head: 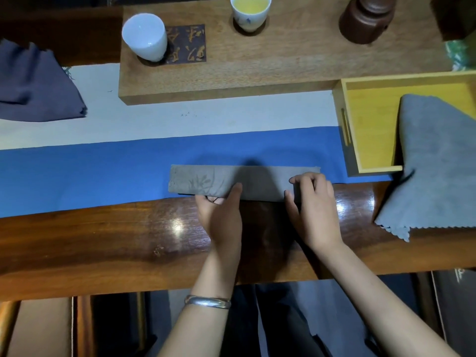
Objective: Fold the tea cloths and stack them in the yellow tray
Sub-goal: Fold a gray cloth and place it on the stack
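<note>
A brown-grey tea cloth [260, 180], folded into a long narrow strip, lies on the blue runner near the table's front edge. My left hand [221, 215] holds the strip's near edge at its middle, thumb on top. My right hand [313, 202] grips the strip's right end with curled fingers. The yellow tray [371, 124] stands at the right. A grey cloth [435, 161] lies partly in it and hangs over its near side onto the table. A purple cloth [36, 86] lies crumpled at the far left.
A raised wooden board [257, 70] at the back carries a white cup [144, 37], a cup of yellow tea [250, 12] and a dark brown clay pot [365, 18]. A blue and cream runner [90, 171] covers the glossy wooden table [128, 243].
</note>
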Demonstrator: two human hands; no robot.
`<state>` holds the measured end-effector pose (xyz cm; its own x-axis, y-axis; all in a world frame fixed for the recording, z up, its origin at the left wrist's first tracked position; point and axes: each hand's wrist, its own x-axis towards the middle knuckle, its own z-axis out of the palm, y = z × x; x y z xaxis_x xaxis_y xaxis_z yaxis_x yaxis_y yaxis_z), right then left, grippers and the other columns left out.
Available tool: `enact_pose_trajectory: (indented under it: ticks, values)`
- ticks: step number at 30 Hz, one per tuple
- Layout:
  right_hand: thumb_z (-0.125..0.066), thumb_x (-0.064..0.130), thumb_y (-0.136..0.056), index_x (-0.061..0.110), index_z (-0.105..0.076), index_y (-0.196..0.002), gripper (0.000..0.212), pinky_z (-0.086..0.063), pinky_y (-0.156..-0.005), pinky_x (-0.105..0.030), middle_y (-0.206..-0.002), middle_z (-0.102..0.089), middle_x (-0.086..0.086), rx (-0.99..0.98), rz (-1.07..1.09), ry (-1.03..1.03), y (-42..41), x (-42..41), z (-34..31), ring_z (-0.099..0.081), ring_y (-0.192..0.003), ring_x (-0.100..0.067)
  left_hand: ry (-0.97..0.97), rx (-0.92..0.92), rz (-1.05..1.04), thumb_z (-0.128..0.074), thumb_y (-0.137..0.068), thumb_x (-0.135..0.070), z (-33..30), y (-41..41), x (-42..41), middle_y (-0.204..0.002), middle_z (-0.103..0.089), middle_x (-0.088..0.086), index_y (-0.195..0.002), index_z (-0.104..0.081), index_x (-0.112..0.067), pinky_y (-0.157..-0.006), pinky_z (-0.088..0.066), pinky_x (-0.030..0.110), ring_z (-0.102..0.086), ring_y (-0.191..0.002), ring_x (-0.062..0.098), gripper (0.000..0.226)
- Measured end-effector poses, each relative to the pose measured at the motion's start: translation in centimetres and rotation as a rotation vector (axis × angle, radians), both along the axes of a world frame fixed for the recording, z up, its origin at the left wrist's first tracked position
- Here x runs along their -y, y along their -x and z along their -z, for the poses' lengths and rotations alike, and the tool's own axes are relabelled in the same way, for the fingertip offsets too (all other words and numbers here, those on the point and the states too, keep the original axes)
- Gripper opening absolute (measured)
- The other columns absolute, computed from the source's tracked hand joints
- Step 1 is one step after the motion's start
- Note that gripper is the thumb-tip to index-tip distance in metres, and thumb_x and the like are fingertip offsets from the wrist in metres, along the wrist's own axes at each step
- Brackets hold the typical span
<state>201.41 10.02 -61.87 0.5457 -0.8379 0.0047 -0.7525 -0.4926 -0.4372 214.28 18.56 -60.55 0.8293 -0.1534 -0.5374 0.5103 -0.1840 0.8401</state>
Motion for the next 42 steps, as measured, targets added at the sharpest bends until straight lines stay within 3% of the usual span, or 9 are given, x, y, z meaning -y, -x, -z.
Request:
enact_pose_trajectory:
  ticks: [4,9,12,17,20,24,29,37,42]
  values:
    - [-0.063,0.019,-0.086,0.007,-0.057,-0.110,0.027,-0.040,-0.084,-0.037,-0.108,-0.052,-0.014,0.006,-0.019,0.007,0.2,0.0,0.1,-0.049,-0.100,-0.032,-0.139,0.273,0.113,-0.078,-0.074,-0.008,0.1,0.3,-0.1,-0.092,-0.063,-0.016,-0.106,-0.053,-0.021,-0.067,-0.048,0.008,-0.064,-0.087,-0.003,0.042]
    - [-0.063,0.017,-0.087,0.007,-0.059,-0.109,0.025,-0.036,-0.083,-0.029,-0.107,-0.054,-0.012,0.058,-0.002,-0.047,0.3,0.1,0.2,-0.051,-0.101,-0.031,-0.200,0.682,0.421,-0.070,-0.076,0.001,0.4,0.7,-0.1,-0.098,-0.057,0.001,-0.104,-0.053,-0.012,-0.073,-0.052,0.027,-0.058,-0.091,0.013,0.035]
    - [-0.062,0.012,-0.087,0.009,-0.063,-0.102,0.016,-0.035,-0.084,-0.025,-0.104,-0.057,-0.009,0.141,0.012,-0.159,0.4,0.8,-0.1,-0.052,-0.103,-0.027,-0.250,0.852,0.609,-0.065,-0.072,0.006,0.1,1.0,0.8,-0.097,-0.059,0.007,-0.104,-0.060,-0.006,-0.073,-0.041,0.021,-0.056,-0.090,0.020,0.035]
    - [-0.035,0.040,-0.099,0.021,-0.071,-0.074,0.048,-0.043,-0.076,-0.025,-0.081,-0.067,0.005,0.645,0.490,-0.818,0.4,2.9,-2.1,-0.061,-0.084,-0.012,-0.285,1.002,0.862,-0.064,-0.069,0.006,-0.2,1.1,1.5,-0.102,-0.064,0.008,-0.104,-0.069,-0.011,-0.077,-0.046,0.031,-0.060,-0.094,0.030,0.039]
    - [-0.032,0.066,-0.084,0.017,-0.068,-0.085,0.061,-0.049,-0.074,-0.020,-0.077,-0.071,0.000,0.774,0.585,-1.039,1.0,4.4,-2.9,-0.066,-0.081,-0.014,-0.261,1.070,0.989,-0.065,-0.069,0.007,0.3,0.8,1.4,-0.100,-0.065,0.008,-0.101,-0.072,-0.010,-0.077,-0.051,0.036,-0.061,-0.091,0.030,0.037]
    - [-0.056,0.062,-0.077,0.008,-0.071,-0.073,0.056,-0.048,-0.079,-0.032,-0.075,-0.072,-0.009,0.520,0.527,-0.974,1.3,4.8,-3.0,-0.068,-0.081,-0.022,-0.218,1.130,1.097,-0.064,-0.074,0.004,1.0,-0.1,1.0,-0.097,-0.064,0.006,-0.097,-0.071,-0.011,-0.076,-0.048,0.031,-0.057,-0.089,0.024,0.028]
    - [-0.064,0.025,-0.089,0.005,-0.058,-0.073,0.026,-0.038,-0.065,-0.030,-0.072,-0.049,-0.013,0.621,0.479,-0.817,1.6,3.8,-2.5,-0.048,-0.069,-0.019,-0.145,1.101,1.067,-0.058,-0.077,0.001,1.4,-0.6,0.2,-0.095,-0.060,0.004,-0.091,-0.067,-0.011,-0.083,-0.038,0.016,-0.054,-0.090,0.019,0.020]
    - [-0.060,0.023,-0.082,0.014,-0.046,-0.066,0.024,-0.031,-0.050,-0.018,-0.054,-0.044,0.008,0.331,0.378,-0.461,3.9,1.3,-1.8,-0.038,-0.049,-0.005,-0.162,1.021,1.057,-0.063,-0.070,-0.013,1.3,0.0,-0.7,-0.093,-0.056,0.004,-0.083,-0.061,-0.009,-0.072,-0.045,0.036,-0.054,-0.087,0.024,0.013]
    - [-0.062,0.021,-0.087,0.016,-0.052,-0.072,0.019,-0.034,-0.058,-0.022,-0.076,-0.059,-0.007,0.207,0.369,-0.425,4.2,0.8,-0.8,-0.047,-0.062,-0.012,-0.174,0.948,0.972,-0.063,-0.084,-0.021,1.0,0.5,-0.8,-0.092,-0.054,0.003,-0.079,-0.062,-0.009,-0.079,-0.037,0.013,-0.053,-0.087,0.020,0.013]
